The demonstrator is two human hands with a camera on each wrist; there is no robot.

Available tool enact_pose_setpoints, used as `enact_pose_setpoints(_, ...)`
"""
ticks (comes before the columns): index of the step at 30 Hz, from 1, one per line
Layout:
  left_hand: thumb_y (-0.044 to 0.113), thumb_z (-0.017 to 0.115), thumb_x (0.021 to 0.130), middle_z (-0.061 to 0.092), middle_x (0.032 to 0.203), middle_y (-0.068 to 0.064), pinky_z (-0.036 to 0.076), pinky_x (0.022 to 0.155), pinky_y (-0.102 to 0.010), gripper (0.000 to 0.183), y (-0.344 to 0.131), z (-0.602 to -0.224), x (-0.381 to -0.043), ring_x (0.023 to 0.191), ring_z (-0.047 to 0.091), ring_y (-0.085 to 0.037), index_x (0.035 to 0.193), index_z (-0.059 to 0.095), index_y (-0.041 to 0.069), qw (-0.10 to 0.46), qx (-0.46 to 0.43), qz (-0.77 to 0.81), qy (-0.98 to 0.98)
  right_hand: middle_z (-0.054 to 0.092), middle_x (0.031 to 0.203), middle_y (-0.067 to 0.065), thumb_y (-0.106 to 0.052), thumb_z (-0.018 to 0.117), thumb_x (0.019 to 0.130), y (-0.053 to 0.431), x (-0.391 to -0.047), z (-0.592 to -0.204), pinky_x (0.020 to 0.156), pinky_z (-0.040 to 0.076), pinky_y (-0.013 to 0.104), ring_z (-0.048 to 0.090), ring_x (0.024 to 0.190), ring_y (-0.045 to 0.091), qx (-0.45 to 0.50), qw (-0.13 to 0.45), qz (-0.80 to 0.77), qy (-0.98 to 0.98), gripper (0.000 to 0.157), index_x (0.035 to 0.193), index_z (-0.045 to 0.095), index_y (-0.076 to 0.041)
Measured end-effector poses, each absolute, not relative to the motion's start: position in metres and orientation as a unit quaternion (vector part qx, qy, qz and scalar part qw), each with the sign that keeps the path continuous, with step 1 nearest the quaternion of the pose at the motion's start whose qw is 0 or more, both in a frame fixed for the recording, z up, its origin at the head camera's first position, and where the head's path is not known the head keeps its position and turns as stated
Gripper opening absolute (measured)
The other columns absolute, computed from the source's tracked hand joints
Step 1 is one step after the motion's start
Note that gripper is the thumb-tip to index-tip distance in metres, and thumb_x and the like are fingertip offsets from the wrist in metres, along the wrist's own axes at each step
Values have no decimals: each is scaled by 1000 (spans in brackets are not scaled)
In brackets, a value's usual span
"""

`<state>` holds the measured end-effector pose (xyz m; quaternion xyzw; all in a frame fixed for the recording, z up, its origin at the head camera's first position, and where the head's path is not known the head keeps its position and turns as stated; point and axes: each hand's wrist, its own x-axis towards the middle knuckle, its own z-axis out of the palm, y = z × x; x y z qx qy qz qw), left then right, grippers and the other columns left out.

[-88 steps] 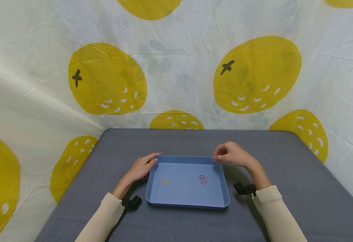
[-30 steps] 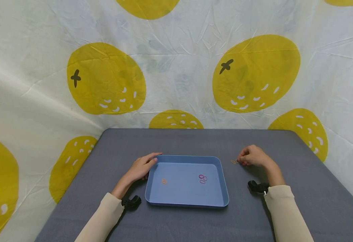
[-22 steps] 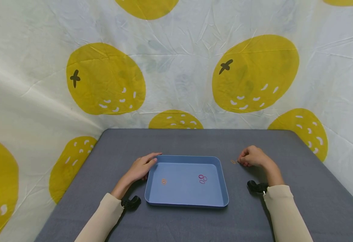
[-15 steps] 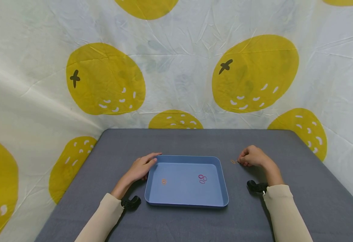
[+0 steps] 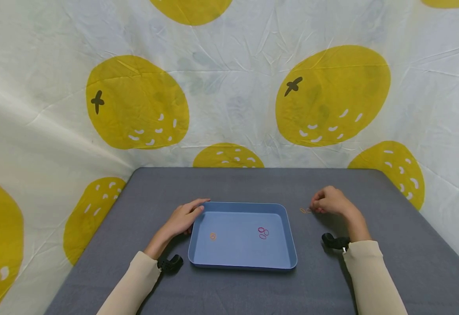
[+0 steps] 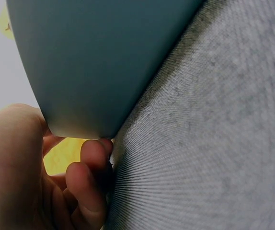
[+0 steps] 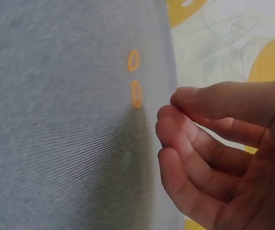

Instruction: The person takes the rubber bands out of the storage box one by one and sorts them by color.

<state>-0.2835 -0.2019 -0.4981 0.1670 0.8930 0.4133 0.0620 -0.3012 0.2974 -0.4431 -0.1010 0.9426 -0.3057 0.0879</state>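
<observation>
My left hand holds the back left corner of a shallow blue tray, thumb at the rim; in the left wrist view several fingers curl outside its wall. On the tray floor lie a small orange rubber-band cluster at left and three red-to-pink rubber bands at right. My right hand hovers just right of two thin orange rubber bands on the cloth. In the right wrist view its thumb meets the curled fingers, with nothing visible between them; both bands lie apart from it.
A grey cloth covers the table. Behind it hangs a pale curtain with big yellow fruit prints. Black cameras are strapped to both wrists.
My right hand has gone from the tray's back right corner, with a small pale loop, to the cloth at the right. It has just lifted slightly off the two orange bands. The left hand stays.
</observation>
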Motion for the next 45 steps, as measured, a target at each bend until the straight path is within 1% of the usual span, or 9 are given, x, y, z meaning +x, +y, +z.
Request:
enact_pose_setpoints(6, 38, 46, 111, 61, 73, -5, 50, 43, -39, 40, -202, -499, -283, 42, 54, -21, 150, 55, 34, 58, 169, 409, 895, 69, 75, 3, -10, 68, 95, 290, -297, -428, 64, 53, 29, 61, 70, 14, -106, 82, -317, 939, 15, 96, 76, 2)
enact_pose_setpoints(14, 38, 46, 111, 62, 74, -4, 50, 43, -39, 40, -202, -498, -283, 42, 54, -22, 151, 54, 34, 59, 171, 408, 895, 74, 82, 5, -14, 70, 97, 274, -285, -402, 66, 52, 31, 64, 73, 16, -134, 13, -306, 942, 19, 103, 76, 3)
enact_pose_setpoints(19, 38, 46, 112, 62, 74, -4, 50, 43, -39, 40, -203, -498, -283, 42, 55, -21, 151, 54, 35, 63, 166, 407, 896, 75, 88, 7, -17, 69, 98, 263, -278, -388, 69, 52, 33, 65, 78, 19, -135, -10, -297, 945, 19, 104, 77, -1)
enact_pose_setpoints(26, 41, 44, 111, 62, 72, -5, 50, 43, -40, 40, -202, -498, -283, 42, 55, -22, 151, 53, 37, 62, 168, 408, 895, 76, 93, 8, -18, 70, 98, 243, -271, -378, 72, 53, 33, 66, 80, 15, -165, -10, -285, 944, 16, 104, 77, -4)
enact_pose_setpoints(31, 40, 44, 112, 62, 71, -4, 50, 43, -40, 40, -203, -499, -285, 42, 54, -22, 151, 53, 36, 61, 171, 405, 896, 76, 92, 8, -15, 70, 98, 219, -267, -374, 71, 54, 33, 66, 78, 14, -203, -7, -289, 936, 14, 103, 77, -5)
enact_pose_setpoints(34, 39, 44, 112, 61, 70, -4, 50, 43, -40, 41, -204, -498, -285, 42, 54, -23, 152, 53, 35, 61, 173, 404, 896, 76, 89, 5, -14, 70, 98, 200, -266, -373, 70, 54, 32, 66, 77, 14, -232, 4, -296, 927, 12, 101, 77, -5)
enact_pose_setpoints(40, 40, 42, 112, 62, 68, -4, 51, 44, -40, 41, -204, -498, -286, 43, 55, -22, 152, 52, 38, 61, 176, 398, 898, 76, 86, 4, -12, 73, 96, 156, -269, -372, 68, 54, 29, 65, 73, 12, -283, 31, -314, 906, 7, 96, 79, -9)
enact_pose_setpoints(43, 40, 43, 112, 61, 67, -4, 51, 44, -40, 42, -204, -499, -286, 43, 55, -22, 153, 51, 36, 62, 177, 401, 897, 77, 86, 1, -12, 73, 95, 131, -272, -372, 68, 55, 27, 65, 73, 9, -320, 40, -303, 897, 6, 94, 79, -12)
enact_pose_setpoints(45, 40, 43, 112, 61, 67, -4, 51, 44, -40, 42, -203, -499, -286, 43, 55, -23, 153, 51, 35, 61, 179, 404, 895, 77, 86, -1, -12, 72, 96, 114, -274, -374, 69, 56, 26, 65, 73, 7, -348, 53, -291, 889, 7, 94, 79, -12)
